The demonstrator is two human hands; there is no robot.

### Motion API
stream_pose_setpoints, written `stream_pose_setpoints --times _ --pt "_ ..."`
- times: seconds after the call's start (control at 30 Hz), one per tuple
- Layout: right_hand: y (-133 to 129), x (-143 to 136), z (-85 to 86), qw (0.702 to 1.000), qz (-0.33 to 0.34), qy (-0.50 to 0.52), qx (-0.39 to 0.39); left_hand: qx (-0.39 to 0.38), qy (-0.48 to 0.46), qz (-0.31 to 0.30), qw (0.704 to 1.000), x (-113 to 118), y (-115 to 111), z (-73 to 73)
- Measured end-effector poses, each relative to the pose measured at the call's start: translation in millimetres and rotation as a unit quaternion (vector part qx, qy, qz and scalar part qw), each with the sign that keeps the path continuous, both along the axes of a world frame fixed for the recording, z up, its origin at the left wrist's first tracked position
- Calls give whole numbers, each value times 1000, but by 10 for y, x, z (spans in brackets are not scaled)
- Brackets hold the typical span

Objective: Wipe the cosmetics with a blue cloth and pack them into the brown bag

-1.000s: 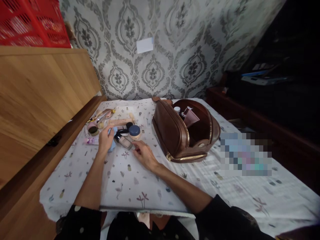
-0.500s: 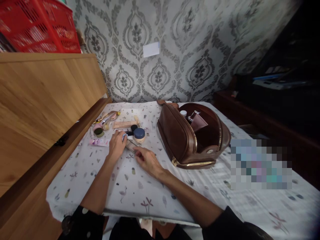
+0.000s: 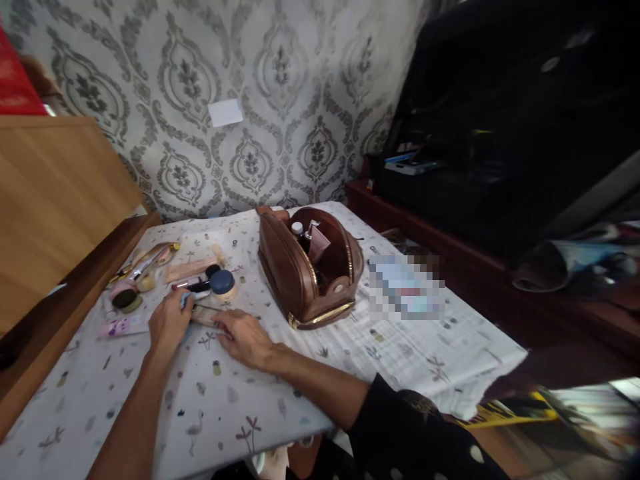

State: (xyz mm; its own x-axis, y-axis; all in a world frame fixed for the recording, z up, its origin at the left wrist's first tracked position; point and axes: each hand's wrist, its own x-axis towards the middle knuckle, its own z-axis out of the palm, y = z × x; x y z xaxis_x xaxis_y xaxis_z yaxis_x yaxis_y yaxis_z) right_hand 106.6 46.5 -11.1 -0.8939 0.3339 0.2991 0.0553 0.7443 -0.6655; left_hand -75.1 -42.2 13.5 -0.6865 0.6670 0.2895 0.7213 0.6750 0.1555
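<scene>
A small, flat, brownish case (image 3: 205, 315) lies low over the cloth between my hands; its exact kind is unclear. My left hand (image 3: 171, 319) is closed at its left end, with a bit of light blue showing by the fingertips. At the other end, the bent fingers of my right hand (image 3: 247, 340) pinch the case. Just beyond sit a blue-lidded jar (image 3: 223, 283) and a dark tube (image 3: 199, 286). A pink and purple tube (image 3: 124, 326) lies left of my left hand. To the right stands a brown cosmetic bag (image 3: 279, 267), unzipped, with a pink tube (image 3: 319, 245) and a white-capped bottle (image 3: 297, 229) inside.
Brushes (image 3: 145, 262), a peach tube (image 3: 186, 269) and a dark-topped round jar (image 3: 127, 300) lie on the left of the patterned cloth (image 3: 280, 407). A blurred-out item (image 3: 407, 287) lies right of the bag. A wooden cabinet (image 3: 60, 200) borders the left side.
The view has swung to the right, so the bag and small items appear further left. Both hands stay at the flat case, with little change in their grip.
</scene>
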Motion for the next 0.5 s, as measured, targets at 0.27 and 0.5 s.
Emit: stream_pose_setpoints --times 0.27,0.5 --pt "20 5 6 999 9 -12 44 13 8 -9 1000 -18 17 -33" --pt "2 18 23 1000 8 -17 24 13 0 11 1000 -25 6 21"
